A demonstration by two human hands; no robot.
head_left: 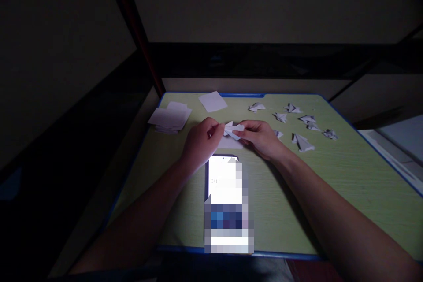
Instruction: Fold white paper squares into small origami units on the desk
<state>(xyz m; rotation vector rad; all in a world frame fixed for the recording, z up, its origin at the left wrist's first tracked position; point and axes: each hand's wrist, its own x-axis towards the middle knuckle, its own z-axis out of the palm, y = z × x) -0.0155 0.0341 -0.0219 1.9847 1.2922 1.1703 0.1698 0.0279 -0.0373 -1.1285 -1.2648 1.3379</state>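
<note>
A small folded piece of white paper (233,129) is held up between both hands over the middle of the table. My left hand (205,137) is closed, its thumb and fingers pinching the paper's left side. On the other side, my right hand (261,135) grips the paper between thumb and fingers. Several pleat-like points fan out from the paper. Just below it, a flat white sheet (230,142) lies on the table, partly hidden by the hands. A lit phone (224,172) lies in front, its screen partly blurred.
The green table (178,220) has a blue rim. A stack of white paper (170,118) lies at the back left, and a single square sheet (213,101) behind the hands. Several folded paper pieces (303,142) are scattered at the right. A dark wall stands close on the left.
</note>
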